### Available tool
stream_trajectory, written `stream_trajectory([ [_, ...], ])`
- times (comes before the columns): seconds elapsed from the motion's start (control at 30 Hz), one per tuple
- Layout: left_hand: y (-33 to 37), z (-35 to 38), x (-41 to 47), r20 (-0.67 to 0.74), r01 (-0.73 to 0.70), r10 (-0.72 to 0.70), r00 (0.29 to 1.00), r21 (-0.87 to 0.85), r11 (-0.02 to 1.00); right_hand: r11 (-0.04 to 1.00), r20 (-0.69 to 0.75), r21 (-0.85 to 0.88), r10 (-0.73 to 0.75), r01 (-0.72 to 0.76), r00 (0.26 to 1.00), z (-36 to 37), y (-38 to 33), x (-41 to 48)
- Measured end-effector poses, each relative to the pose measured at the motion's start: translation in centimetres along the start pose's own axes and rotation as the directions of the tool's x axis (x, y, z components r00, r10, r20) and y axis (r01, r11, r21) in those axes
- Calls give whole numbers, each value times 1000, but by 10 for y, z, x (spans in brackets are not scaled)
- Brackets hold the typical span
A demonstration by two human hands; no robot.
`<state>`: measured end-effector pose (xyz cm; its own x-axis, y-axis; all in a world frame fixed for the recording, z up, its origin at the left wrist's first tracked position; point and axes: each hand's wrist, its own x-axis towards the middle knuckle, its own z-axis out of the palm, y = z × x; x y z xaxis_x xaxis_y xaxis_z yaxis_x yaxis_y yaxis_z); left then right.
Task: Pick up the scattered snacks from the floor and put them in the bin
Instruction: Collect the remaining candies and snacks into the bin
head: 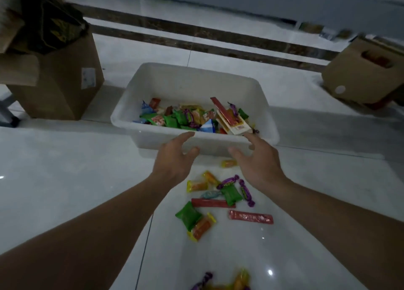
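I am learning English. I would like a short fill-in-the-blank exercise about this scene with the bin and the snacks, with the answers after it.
1. Many snacks lie inside a ____ bin.
2. The left hand and the right hand are near the bin's front rim, and both hold ____.
3. On the floor in front of the bin lie two long ____ stick packs.

Missing words: white; nothing; red.

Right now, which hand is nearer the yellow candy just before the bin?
Right. The right hand is just beside the yellow candy; the left hand is farther to its left.
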<state>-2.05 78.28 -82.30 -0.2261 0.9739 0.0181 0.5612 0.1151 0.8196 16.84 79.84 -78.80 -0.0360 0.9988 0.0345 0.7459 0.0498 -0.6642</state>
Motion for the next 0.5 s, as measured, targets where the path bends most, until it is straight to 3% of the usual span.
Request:
stream_trajectory([
  [0.3,-33,56,-19,254,-14,-26,967,152,988,987,40,-107,123,-118,992,5,55,-42],
  [0.5,-57,87,-16,429,-214,1,903,448,868,975,49,-112,200,-194,979,14,85,-51],
])
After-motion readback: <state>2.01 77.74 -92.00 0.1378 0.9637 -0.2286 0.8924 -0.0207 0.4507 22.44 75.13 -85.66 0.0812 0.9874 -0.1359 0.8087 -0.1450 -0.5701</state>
